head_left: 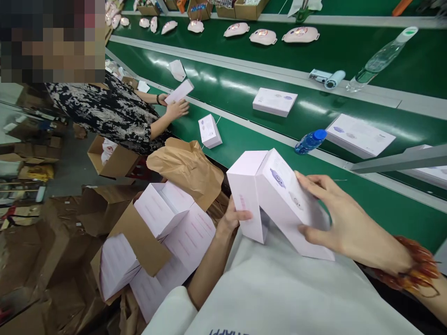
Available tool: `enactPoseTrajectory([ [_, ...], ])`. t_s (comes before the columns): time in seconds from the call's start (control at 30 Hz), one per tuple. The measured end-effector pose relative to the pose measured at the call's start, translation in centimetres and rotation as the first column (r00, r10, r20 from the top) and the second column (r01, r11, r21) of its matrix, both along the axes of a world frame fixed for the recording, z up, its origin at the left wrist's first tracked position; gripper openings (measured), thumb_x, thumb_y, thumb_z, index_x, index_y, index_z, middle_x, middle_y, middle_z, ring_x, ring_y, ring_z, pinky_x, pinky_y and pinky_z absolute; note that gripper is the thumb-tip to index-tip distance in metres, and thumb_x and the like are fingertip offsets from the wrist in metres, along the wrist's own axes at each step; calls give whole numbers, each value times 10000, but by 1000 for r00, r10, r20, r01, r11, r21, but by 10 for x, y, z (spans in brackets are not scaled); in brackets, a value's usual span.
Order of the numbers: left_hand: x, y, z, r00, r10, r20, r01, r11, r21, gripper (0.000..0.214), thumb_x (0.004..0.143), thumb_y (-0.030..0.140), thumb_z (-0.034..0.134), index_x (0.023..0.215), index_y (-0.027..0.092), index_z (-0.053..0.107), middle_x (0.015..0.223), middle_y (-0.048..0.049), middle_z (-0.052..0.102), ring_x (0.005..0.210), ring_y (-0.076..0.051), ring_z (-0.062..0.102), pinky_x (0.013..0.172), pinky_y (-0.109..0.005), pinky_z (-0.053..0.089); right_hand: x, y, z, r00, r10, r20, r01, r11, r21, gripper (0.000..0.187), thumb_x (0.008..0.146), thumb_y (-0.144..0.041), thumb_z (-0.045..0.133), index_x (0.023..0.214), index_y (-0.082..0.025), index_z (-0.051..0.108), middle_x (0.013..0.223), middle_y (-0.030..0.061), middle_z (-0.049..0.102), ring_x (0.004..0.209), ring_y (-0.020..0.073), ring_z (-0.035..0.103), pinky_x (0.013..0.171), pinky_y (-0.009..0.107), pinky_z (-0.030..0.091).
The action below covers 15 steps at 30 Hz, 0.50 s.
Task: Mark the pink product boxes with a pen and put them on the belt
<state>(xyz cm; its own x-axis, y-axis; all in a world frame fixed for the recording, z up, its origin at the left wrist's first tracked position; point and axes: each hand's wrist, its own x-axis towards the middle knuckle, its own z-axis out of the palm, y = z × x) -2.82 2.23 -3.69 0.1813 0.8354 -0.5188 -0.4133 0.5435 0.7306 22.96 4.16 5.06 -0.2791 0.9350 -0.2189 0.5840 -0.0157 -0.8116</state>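
Note:
My left hand [234, 217] is closed around a white product box [244, 177], with pink print on its narrow side. A second white box [279, 200], showing printed pictures of a purple and a grey device, is gripped by my right hand [323, 218], thumb on one side and fingers on the other. The two boxes touch near their top edges and spread apart lower down, in front of my light shirt. To the left, a brown carton [139, 237] holds several similar white boxes [188, 232].
A co-worker [122, 111] handles a white box [179, 91] at the green bench. More boxes [274, 101] lie along it, near a blue-capped bottle [310, 141] and a clear bottle [380, 60]. Pink devices [300, 34] line the far strip. A grey metal bar [401, 159] crosses at right.

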Motion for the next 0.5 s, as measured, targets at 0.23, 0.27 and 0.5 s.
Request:
enactPoseTrajectory([
  [0.23, 31, -12, -6, 986, -73, 148, 84, 994, -67, 766, 500, 471, 962, 1188, 204, 757, 1169, -118, 844, 1220, -463, 731, 1003, -541, 617, -17, -16, 1, 973, -216, -77, 215, 976, -30, 835, 742, -438, 839, 1548, -369, 632, 1333, 99, 569, 1239, 381, 646, 1046, 587, 609],
  [0.27, 34, -14, -8, 985, -67, 160, 83, 992, -96, 787, 509, 485, 953, 1212, 193, 754, 1182, -132, 843, 1225, -475, 729, 1014, -557, 613, -21, -18, -1, 962, -260, -78, 256, 965, -57, 800, 755, -446, 840, 1528, -367, 654, 1324, 100, 567, 1245, 376, 645, 1067, 589, 598],
  [0.5, 31, -18, -8, 955, 111, 274, -29, 958, -286, 837, 626, 730, 842, 1225, 151, 765, 1231, -180, 827, 1312, -504, 691, 1119, -622, 545, 27, 25, -82, 919, -210, -335, 221, 975, -7, 474, 1062, -560, 593, 1470, -336, 682, 1103, 52, 726, 830, 187, 721, 707, 330, 627],
])
